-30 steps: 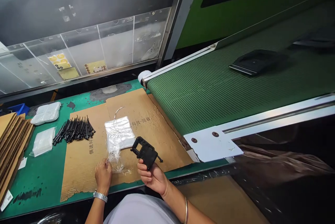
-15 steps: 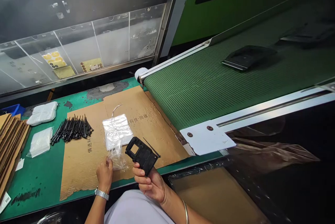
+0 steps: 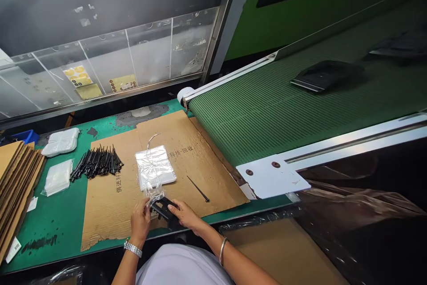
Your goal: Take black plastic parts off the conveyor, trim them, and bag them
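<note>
Two bare hands close together at the near edge of a flattened brown cardboard sheet point(image 3: 110, 214), left hand point(image 3: 140, 222) pinching a clear plastic bag point(image 3: 154, 168), right hand point(image 3: 187, 214) clamped on a black plastic frame point(image 3: 162, 207) at the bag's mouth, black plastic pins point(image 3: 96, 163) heaped at the cardboard's far left, white-filled plastic bags point(image 3: 59, 177) beyond it

A black plastic frame point(image 3: 162, 207) with a square window lies tilted just above the cardboard sheet point(image 3: 216, 187), partly hidden by the hands. The right hand point(image 3: 185, 214) presses its fingers across the frame's near end. The left hand point(image 3: 140, 220) pinches a crumpled clear plastic bag point(image 3: 154, 197) against the frame's far edge. The film runs up to a flat, glossy clear packet point(image 3: 155, 167) lying on the cardboard; whether they are one piece is hard to tell. A thin black pin point(image 3: 198, 188) lies slantwise on the cardboard, to the right of the packet, touching nothing.
</note>
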A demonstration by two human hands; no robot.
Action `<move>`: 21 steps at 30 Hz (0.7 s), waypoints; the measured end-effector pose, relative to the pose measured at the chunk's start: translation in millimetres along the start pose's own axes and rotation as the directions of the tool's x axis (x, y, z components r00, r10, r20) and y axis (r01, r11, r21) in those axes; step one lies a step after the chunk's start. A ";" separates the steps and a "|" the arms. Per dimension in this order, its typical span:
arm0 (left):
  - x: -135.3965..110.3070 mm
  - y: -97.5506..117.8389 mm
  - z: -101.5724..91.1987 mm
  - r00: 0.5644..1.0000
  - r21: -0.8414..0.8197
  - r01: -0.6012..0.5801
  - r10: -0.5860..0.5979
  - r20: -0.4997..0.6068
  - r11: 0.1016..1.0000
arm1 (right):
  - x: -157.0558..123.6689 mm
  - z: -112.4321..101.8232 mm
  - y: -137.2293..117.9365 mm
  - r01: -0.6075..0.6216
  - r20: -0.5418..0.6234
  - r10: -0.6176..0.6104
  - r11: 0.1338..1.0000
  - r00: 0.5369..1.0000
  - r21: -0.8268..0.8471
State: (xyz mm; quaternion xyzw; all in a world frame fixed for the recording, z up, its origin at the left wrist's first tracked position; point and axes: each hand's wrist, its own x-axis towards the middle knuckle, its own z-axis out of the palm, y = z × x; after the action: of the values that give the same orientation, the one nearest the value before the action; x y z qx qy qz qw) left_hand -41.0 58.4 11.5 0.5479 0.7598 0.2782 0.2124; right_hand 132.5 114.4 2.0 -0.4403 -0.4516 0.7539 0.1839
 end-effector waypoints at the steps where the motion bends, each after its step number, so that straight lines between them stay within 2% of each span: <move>1: -2.4 -1.0 1.4 1.000 0.007 -0.001 0.001 -0.012 1.000 | 3.6 0.3 3.6 0.007 -0.033 -0.008 1.000 0.999 -0.018; 6: -9.4 1.7 7.0 0.993 0.107 0.016 -0.003 -0.118 0.994 | 13.2 4.3 20.6 0.024 -0.133 -0.038 0.993 0.990 -0.112; 9: -3.8 8.3 8.4 0.987 0.165 -0.018 0.044 -0.156 0.986 | 12.7 6.9 21.8 0.075 -0.154 -0.101 0.983 0.983 -0.166; 11: 2.5 13.5 9.3 0.986 0.171 -0.081 0.104 -0.128 0.982 | 11.3 8.3 17.8 0.147 -0.159 -0.178 0.971 0.971 -0.190; 15: 8.9 26.6 9.9 0.967 0.113 -0.253 0.254 0.007 0.961 | 10.0 12.0 8.8 0.268 -0.188 -0.299 0.948 0.935 -0.173; 18: 4.5 40.4 6.8 0.946 0.056 -0.318 0.314 0.083 0.946 | 12.5 16.0 8.0 0.293 -0.249 -0.310 0.950 0.918 -0.104; 21: -1.9 58.8 1.7 0.941 0.004 -0.317 0.314 0.129 0.948 | 16.8 22.4 9.3 0.316 -0.336 -0.304 0.949 0.891 -0.021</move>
State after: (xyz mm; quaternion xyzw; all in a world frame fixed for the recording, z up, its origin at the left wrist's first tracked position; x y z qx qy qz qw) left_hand 2.6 71.3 48.8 0.6817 0.6505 0.2641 0.2061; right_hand 105.9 109.3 -9.6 -0.4811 -0.4652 0.6366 0.3833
